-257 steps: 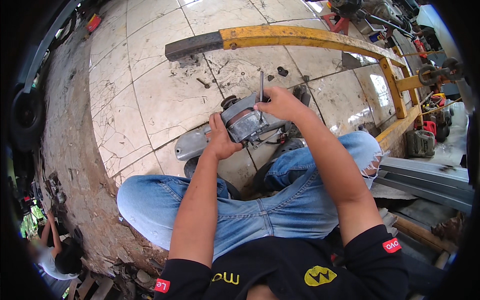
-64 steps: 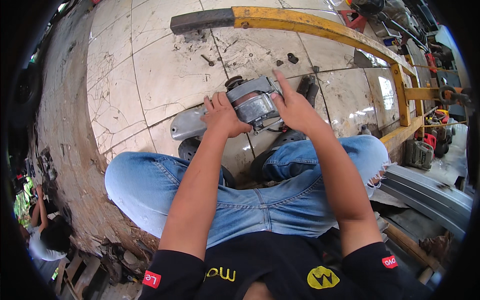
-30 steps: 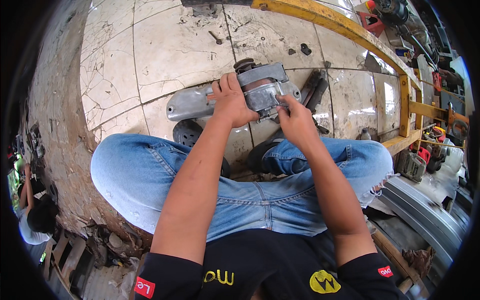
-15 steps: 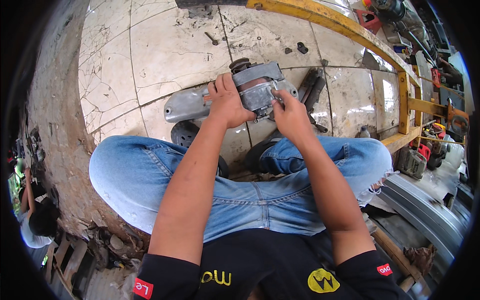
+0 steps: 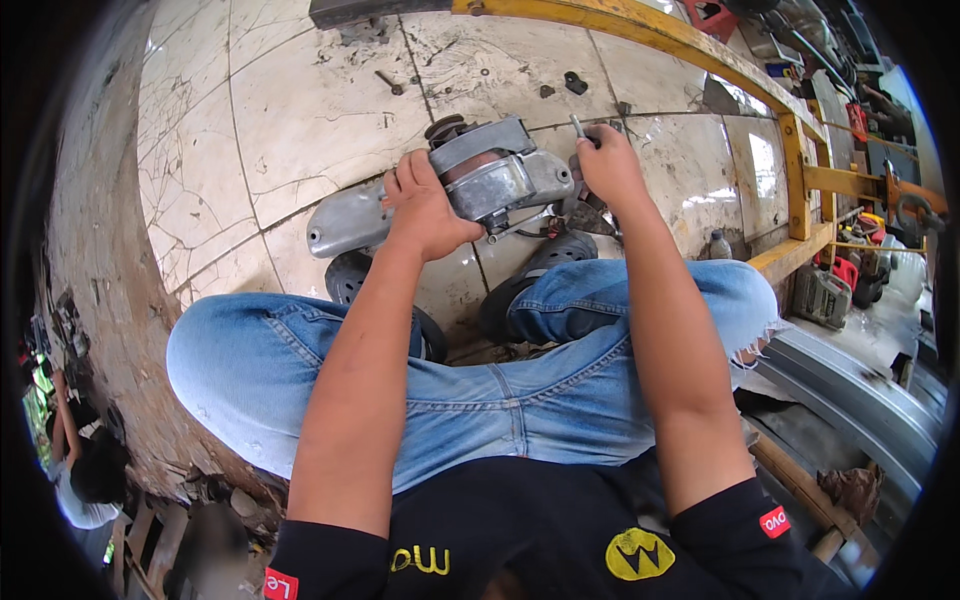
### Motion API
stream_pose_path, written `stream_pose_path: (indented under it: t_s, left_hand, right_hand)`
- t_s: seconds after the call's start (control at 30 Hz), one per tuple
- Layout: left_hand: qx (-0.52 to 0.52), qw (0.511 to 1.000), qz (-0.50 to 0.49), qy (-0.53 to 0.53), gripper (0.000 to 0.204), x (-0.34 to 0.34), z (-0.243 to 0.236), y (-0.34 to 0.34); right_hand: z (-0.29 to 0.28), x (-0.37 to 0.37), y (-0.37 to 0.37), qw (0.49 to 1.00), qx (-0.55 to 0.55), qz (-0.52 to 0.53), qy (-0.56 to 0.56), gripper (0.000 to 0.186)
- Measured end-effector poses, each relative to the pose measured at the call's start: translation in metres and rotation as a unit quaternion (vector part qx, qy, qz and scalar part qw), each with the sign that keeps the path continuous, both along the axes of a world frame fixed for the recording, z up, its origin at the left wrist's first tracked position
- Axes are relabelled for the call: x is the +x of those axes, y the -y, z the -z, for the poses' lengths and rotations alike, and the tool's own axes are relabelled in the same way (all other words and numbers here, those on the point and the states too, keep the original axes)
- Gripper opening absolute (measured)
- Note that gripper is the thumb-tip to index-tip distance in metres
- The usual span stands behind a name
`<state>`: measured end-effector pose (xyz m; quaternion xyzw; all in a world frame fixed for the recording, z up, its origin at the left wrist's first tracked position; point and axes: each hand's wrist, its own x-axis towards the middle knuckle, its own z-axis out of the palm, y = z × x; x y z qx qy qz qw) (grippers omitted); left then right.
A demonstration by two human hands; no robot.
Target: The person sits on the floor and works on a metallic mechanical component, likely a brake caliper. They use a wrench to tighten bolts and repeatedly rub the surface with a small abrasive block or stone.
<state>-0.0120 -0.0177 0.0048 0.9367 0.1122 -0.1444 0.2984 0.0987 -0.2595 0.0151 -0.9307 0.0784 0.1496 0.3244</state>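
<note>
A silver metal motor housing (image 5: 487, 181) with a dark pulley on top and a reddish-brown band sits on a long grey metal plate (image 5: 338, 222) on the tiled floor. My left hand (image 5: 424, 214) grips the housing's left side, fingers curled over it and thumb along its lower edge. My right hand (image 5: 607, 163) is closed on a thin metal tool (image 5: 577, 124), upper right of the housing and clear of it, above some dark tools lying there. A short cable runs below the housing.
A yellow steel frame (image 5: 600, 25) arches along the top and right. Small dark parts and a bolt (image 5: 388, 80) lie on the tiles (image 5: 280, 120). Jerrycans (image 5: 822, 293) and metal channels stand right; my crossed legs are below. Another person (image 5: 90, 480) is at far left.
My right hand has left the housing's face and moved up and to the right, now holding the metal tool. My left hand stays on the housing.
</note>
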Motion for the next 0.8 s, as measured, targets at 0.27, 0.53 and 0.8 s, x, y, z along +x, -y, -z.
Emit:
stream_pose_path:
  t_s: [0.27,0.53,0.8]
  left_hand:
    - [-0.013,1.0,-0.005,0.004,0.129,-0.001,0.001,-0.002]
    - [-0.023,1.0,0.006,-0.017,0.13,-0.003,-0.006,-0.006]
    - [-0.046,0.999,-0.006,0.0,0.124,-0.004,-0.006,-0.005]
  right_hand:
    - [0.086,-0.008,0.033,0.993,-0.065,0.077,-0.057,0.035]
    - [0.099,0.009,0.086,0.976,-0.115,0.149,-0.107,0.034]
    - [0.102,-0.001,0.057,0.935,-0.235,0.116,-0.238,0.034]
